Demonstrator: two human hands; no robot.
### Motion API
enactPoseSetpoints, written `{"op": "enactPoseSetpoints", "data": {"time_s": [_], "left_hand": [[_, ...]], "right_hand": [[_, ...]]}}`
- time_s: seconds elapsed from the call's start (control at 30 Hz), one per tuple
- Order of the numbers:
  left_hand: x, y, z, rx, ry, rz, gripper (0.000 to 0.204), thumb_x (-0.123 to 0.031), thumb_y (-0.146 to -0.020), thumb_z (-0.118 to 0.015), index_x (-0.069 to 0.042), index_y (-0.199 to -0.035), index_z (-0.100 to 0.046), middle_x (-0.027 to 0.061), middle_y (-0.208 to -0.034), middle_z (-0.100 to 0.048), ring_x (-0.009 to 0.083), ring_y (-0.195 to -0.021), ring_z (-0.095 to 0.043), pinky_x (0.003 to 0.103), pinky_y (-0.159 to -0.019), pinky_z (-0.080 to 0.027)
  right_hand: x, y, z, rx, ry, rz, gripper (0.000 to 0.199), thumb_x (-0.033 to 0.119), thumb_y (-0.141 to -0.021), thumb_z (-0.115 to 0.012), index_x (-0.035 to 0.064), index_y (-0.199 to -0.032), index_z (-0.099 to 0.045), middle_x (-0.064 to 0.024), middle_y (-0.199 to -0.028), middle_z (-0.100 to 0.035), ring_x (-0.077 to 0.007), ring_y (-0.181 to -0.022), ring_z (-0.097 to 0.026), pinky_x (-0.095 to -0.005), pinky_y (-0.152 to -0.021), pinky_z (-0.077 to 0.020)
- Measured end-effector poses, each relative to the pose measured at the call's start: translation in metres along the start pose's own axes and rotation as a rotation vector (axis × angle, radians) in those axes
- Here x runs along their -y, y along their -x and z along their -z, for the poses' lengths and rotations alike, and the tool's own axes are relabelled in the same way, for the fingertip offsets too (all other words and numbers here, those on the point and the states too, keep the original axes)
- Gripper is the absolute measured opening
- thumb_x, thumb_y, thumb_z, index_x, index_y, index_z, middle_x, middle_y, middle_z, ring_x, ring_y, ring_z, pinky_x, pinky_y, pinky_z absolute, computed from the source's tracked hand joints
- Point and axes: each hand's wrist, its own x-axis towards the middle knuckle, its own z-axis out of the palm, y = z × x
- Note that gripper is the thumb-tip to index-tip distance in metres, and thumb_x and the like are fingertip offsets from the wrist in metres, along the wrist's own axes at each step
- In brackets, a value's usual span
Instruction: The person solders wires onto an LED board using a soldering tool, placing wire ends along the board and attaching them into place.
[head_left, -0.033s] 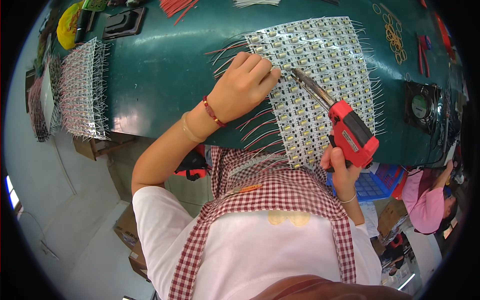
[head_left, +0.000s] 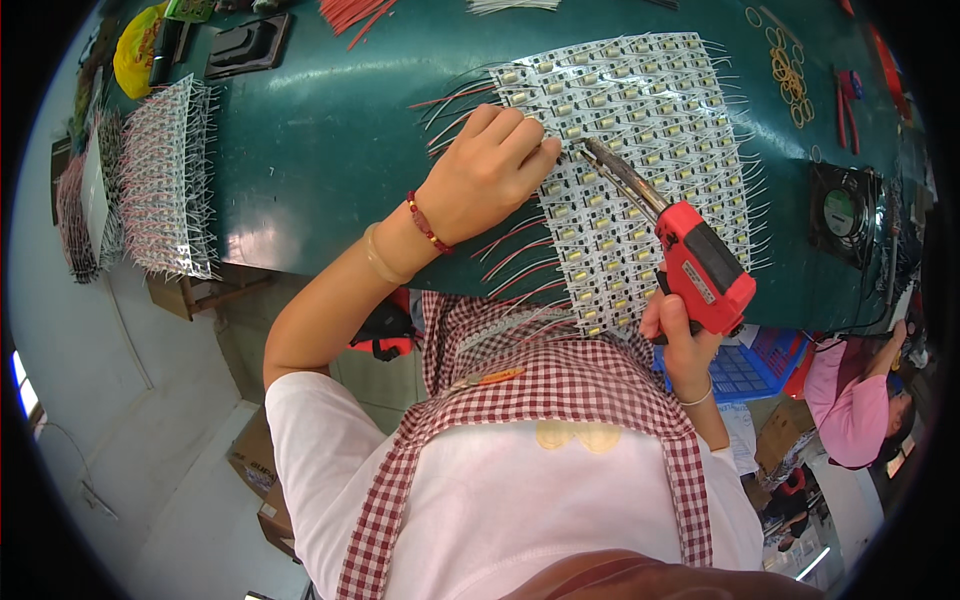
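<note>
Red soldering gun (head_left: pixel 700 268) | right hand (head_left: pixel 682 335) fingers clamped on grip | barrel points up-left (diagonal) | left hand (head_left: pixel 487 175) fingers curled on board (head_left: pixel 640 150)

Left hand (head_left: pixel 487 178) on circuit-board panel (head_left: pixel 640 160), right hand (head_left: pixel 683 335) gripping red soldering gun (head_left: pixel 700 265), tip seemingly touching.

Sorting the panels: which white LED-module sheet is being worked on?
The large sheet of white LED modules mid-table, under the left hand; the others lie untouched at the table's left end.

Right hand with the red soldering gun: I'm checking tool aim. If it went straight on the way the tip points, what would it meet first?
Probably the left hand's fingertips, pressed on the white panel of small LED boards. The red pistol-shaped soldering gun in the right hand points its tip there; depth is unclear.
</note>
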Motion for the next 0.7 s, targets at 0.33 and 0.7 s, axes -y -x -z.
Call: {"op": "enactPoseSetpoints", "data": {"time_s": [0.33,0.7], "left_hand": [[-0.004,-0.0009,-0.0004,0.07,-0.01,-0.003,0.024,-0.006,-0.073,-0.06,-0.003,-0.096,-0.064,0.0053,-0.08,-0.047,0.0202,-0.076,-0.051,0.032,-0.072,-0.041],[-0.0039,-0.0034,0.0023,0.097,-0.005,-0.005,0.02,-0.007,-0.073,-0.059,-0.003,-0.093,-0.063,0.0049,-0.08,-0.048,0.0195,-0.077,-0.051,0.031,-0.073,-0.042]], "right_hand": [[-0.0024,0.004,0.0028,0.016,0.025,-0.05,0.024,0.022,-0.095,-0.053,-0.0022,-0.094,-0.054,-0.0055,-0.06,-0.054,-0.0111,-0.052,-0.05,-0.0251,-0.048,-0.0399],[-0.0026,0.0056,0.001,0.011,0.018,-0.062,0.025,0.021,-0.096,-0.051,-0.0011,-0.084,-0.055,-0.0048,-0.061,-0.054,-0.011,-0.053,-0.05,-0.0251,-0.049,-0.04]]}}
